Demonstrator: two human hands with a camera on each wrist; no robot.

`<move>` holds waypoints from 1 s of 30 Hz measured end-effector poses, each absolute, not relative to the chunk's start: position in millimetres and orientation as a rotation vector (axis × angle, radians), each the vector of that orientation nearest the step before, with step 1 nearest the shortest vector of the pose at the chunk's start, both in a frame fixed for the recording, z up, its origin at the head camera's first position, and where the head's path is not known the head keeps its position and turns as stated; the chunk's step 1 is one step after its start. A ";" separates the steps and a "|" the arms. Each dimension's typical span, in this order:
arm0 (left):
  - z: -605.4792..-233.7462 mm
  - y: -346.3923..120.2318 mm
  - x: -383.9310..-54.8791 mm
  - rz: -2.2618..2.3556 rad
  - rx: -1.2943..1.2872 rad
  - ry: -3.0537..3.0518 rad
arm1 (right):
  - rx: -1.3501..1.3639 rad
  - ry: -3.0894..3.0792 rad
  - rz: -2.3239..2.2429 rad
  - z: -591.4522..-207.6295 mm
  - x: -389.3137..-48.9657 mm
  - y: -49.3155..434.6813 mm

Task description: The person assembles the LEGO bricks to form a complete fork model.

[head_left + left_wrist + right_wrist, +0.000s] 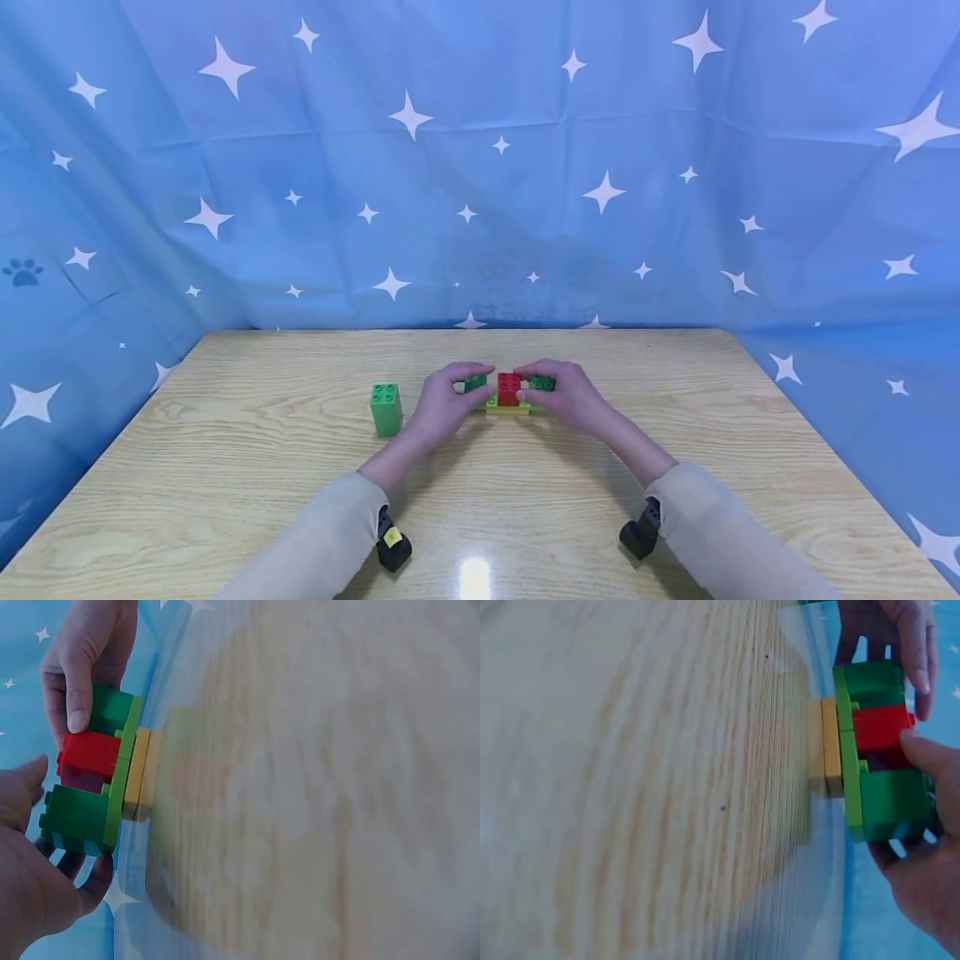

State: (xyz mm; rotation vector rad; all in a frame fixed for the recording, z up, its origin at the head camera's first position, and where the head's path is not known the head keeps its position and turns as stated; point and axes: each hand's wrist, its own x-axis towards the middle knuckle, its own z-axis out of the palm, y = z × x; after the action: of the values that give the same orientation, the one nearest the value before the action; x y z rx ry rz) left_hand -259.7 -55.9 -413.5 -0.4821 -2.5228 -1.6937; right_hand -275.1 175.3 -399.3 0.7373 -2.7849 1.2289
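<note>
A toy-brick structure stands near the far middle of the table. Its red brick (pixel 508 390) sits between a left dark green brick (pixel 476 382) and a right dark green brick (pixel 542 382). These stand on light green plates (pixel 114 806), with a yellow brick (pixel 136 776) underneath. My right hand (pixel 566 396) pinches the red brick between thumb and index finger, arching over the right green brick. Around the left green brick lies my left hand (pixel 441 407); fingertips are at the plate's outer end, its thumb apart from the bricks in the left wrist view.
A tall green brick stack (pixel 386 410) stands alone to the left of my left hand. The wooden table (pixel 247 492) ends at a blue star-patterned curtain (pixel 480 167) behind and at the sides. Black wrist cameras sit below both wrists, close to the tabletop.
</note>
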 end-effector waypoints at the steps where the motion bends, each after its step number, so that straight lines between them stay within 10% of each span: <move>1: -413.7 -55.3 -260.2 -1.689 -0.484 -2.531 | 0.736 -2.787 1.227 -399.2 -275.4 175.3; 30: -415.0 -47.0 -271.0 -1.589 -0.503 -2.620 | 0.664 -2.885 1.340 -400.7 -287.4 180.5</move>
State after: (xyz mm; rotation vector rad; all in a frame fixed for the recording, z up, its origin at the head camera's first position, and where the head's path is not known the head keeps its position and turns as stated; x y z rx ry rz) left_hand -271.0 -47.0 -415.0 -0.5026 -2.6205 -1.5887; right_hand -287.4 180.5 -400.7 0.6644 -2.8853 1.3400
